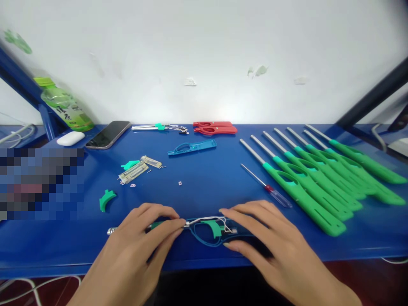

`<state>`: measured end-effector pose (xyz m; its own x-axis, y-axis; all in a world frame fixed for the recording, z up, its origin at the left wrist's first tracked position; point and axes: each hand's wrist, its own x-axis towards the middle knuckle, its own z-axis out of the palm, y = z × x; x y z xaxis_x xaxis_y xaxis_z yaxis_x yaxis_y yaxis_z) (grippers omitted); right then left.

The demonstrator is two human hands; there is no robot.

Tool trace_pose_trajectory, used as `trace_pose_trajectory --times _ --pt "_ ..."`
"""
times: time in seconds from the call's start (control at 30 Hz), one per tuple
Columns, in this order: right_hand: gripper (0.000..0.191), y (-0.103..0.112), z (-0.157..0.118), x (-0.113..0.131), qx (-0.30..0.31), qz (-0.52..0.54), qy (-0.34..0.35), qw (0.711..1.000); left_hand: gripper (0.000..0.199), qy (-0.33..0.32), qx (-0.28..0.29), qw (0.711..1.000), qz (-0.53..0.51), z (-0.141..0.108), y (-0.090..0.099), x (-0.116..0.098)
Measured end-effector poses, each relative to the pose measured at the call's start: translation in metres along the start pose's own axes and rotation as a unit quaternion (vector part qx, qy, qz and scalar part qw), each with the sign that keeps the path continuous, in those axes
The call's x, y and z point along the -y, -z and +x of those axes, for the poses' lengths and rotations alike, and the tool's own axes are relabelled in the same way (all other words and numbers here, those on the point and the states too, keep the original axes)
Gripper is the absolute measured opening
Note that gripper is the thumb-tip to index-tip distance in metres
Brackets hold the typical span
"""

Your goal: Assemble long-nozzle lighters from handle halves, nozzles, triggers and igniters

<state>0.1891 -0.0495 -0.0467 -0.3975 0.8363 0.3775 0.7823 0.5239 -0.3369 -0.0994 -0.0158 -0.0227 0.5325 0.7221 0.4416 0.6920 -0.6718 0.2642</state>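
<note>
A blue lighter casing half (195, 235) lies open side up near the table's front edge, between my hands. Inside it sit a green trigger (216, 228), thin white wires (207, 218) and a small light block by my right fingers. My left hand (140, 240) pinches the lighter's neck where it meets the casing. To the left of that hand the metal tip (111, 231) sticks out. With thumb and fingers on opposite edges, my right hand (270, 236) grips the handle part of the casing, hiding much of it.
Several green long-neck lighters (304, 204) lie at right, beside a screwdriver (267, 188). Farther back are another blue casing half (193, 147), red casing parts (215, 128) and wired metal tubes (159, 127). Clear fuel tanks (133, 172), a loose trigger (107, 199), phone (109, 134) and bottle (65, 106) are left.
</note>
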Motion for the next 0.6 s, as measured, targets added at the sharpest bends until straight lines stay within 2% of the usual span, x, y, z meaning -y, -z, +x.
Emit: trace_pose_trajectory --times 0.1,0.27,0.47,0.6 --pt "0.048 0.002 0.0 0.001 0.018 -0.018 -0.006 1.0 0.017 0.015 -0.018 1.0 -0.014 0.004 -0.008 -0.007" --pt "0.043 0.003 0.0 0.002 0.032 -0.013 -0.007 0.999 0.023 -0.002 -0.022 0.999 -0.048 0.01 -0.021 -0.013" --pt "0.038 0.003 0.0 0.002 0.029 0.02 -0.019 0.999 0.025 -0.017 -0.022 0.997 -0.073 0.008 -0.024 -0.012" --pt "0.032 0.009 0.006 0.002 0.012 0.086 -0.037 0.996 0.024 -0.013 -0.022 0.997 -0.073 0.007 -0.025 -0.012"
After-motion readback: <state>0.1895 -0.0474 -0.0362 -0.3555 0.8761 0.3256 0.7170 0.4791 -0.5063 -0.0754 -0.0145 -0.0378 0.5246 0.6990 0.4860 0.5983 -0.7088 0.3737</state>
